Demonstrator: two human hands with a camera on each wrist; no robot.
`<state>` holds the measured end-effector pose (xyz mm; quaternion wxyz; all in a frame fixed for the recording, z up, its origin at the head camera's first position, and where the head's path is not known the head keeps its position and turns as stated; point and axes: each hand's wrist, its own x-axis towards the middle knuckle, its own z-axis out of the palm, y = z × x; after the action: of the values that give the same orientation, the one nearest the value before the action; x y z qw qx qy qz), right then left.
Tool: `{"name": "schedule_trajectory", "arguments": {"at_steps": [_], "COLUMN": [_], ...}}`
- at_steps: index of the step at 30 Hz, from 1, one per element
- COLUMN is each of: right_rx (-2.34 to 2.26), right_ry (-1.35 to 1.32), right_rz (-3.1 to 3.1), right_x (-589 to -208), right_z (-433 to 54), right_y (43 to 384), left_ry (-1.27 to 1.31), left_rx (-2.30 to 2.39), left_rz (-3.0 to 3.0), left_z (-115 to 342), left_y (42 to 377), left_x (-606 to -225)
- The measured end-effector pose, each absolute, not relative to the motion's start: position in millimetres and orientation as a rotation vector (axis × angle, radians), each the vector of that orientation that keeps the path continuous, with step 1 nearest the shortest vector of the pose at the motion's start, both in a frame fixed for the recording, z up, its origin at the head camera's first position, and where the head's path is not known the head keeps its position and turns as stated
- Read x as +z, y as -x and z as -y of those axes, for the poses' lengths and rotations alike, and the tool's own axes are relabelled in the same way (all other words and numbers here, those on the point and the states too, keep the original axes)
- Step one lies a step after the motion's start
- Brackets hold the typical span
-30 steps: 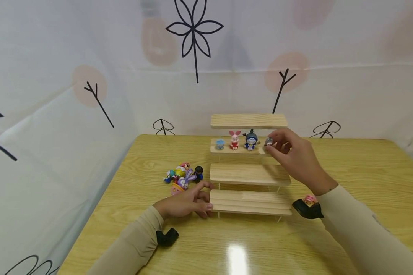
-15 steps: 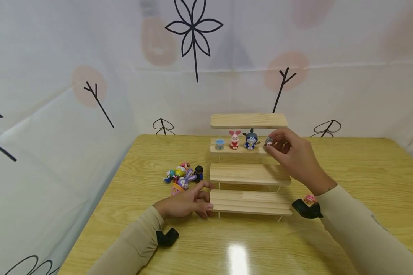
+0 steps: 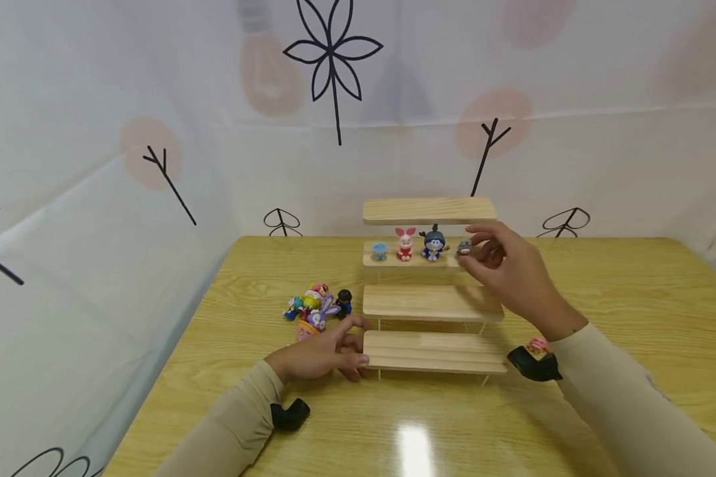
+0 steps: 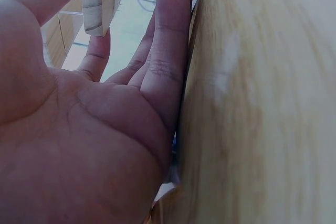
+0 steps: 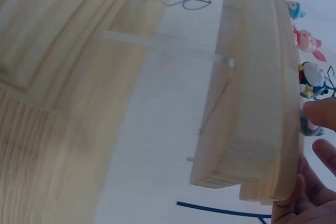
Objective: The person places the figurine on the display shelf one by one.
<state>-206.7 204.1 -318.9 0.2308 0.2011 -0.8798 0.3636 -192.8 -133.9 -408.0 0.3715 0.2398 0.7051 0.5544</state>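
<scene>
A tiered wooden display shelf (image 3: 432, 301) stands on the table. My left hand (image 3: 319, 356) holds the left end of its lowest board, thumb at the front and index finger at the rear corner; the left wrist view shows the board end (image 4: 97, 6) between them. On the tier below the top, my right hand (image 3: 516, 278) pinches a small grey figurine (image 3: 464, 248) near the right end. To its left sit a dark-blue figurine (image 3: 433, 244), a pink pig figurine (image 3: 405, 245) and a small light-blue figurine (image 3: 379, 252). The right wrist view shows the grey figurine partly hidden by fingers.
Several colourful figurines (image 3: 313, 306) lie bunched left of the shelf, with a dark figurine (image 3: 344, 303) beside them. A pink item (image 3: 537, 345) lies near the right wrist, partly hidden. Patterned white fabric (image 3: 406, 152) hangs behind the table.
Both hands stay in nearly the same place. The right index finger appears slightly higher above the grey figurine; the head view has shifted a little.
</scene>
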Motion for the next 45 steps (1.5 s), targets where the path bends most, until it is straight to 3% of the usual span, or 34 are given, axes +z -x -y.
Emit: {"name": "schedule_trajectory", "arguments": {"at_steps": [19,29,45], "right_rx": [1.072,0.931,0.705], "right_ry": [-0.461,-0.412,-0.548], "right_rz": [2.221,2.572,2.884], "right_x": [-345,-360,-378], "right_z": [-230,-256,-301], "right_y": [174,168,166], "left_ry": [-0.61,-0.609,-0.607], "left_rx": [1.412,1.412,1.43], "left_rz": [-1.814,-1.804,-1.784], "left_z": [137,135,135], "left_y": [194,195,195], "left_x": [-409,-409,-409]}}
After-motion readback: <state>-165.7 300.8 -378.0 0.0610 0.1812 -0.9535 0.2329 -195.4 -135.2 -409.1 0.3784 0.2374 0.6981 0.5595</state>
